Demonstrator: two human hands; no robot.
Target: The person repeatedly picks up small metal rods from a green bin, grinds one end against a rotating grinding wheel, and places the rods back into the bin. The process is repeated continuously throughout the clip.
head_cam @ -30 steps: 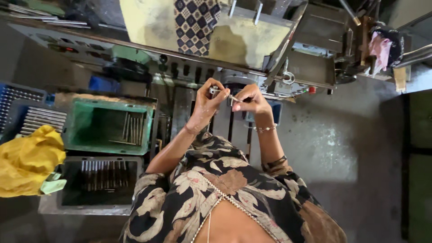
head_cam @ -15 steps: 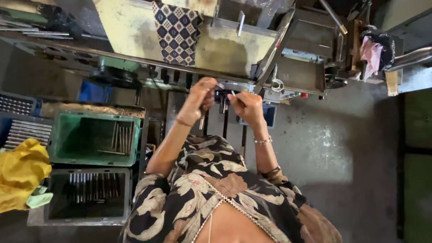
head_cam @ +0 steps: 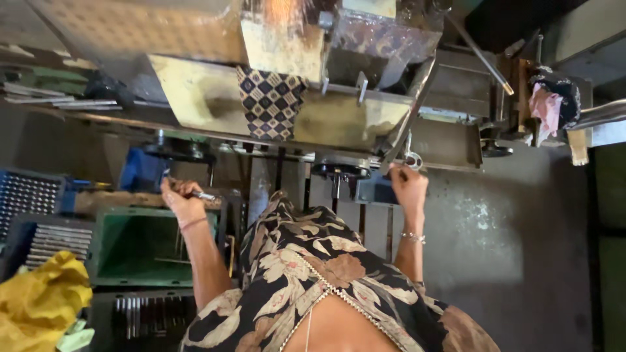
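Above the green bin [head_cam: 140,244], near the left end of the machine [head_cam: 274,111], a thin metal rod [head_cam: 199,194] is being held by the left hand [head_cam: 181,201], with the fingers closed around it and its shiny end being pointed toward the machine's middle. The hand is being kept just over the bin's upper rim, and a few more rods are being seen standing inside the bin. Under the front edge of the machine, near its right end, the right hand [head_cam: 407,184] is being raised, with the fingers curled shut at a small metal ring [head_cam: 413,159] that is hanging beside a slanted grey lever [head_cam: 403,133]; whether the ring is actually being gripped cannot be told. The two hands are being kept well apart, with the patterned dress [head_cam: 313,274] being seen between the arms. A checked cloth [head_cam: 270,101] is being draped over the machine's front edge, between the two hands and above them. Beside the green bin, toward the left edge of the view, a blue crate [head_cam: 29,195] of rods and a yellow cloth [head_cam: 39,303] are being seen. Below the green bin, a dark tray [head_cam: 140,316] with short rods is being shown.
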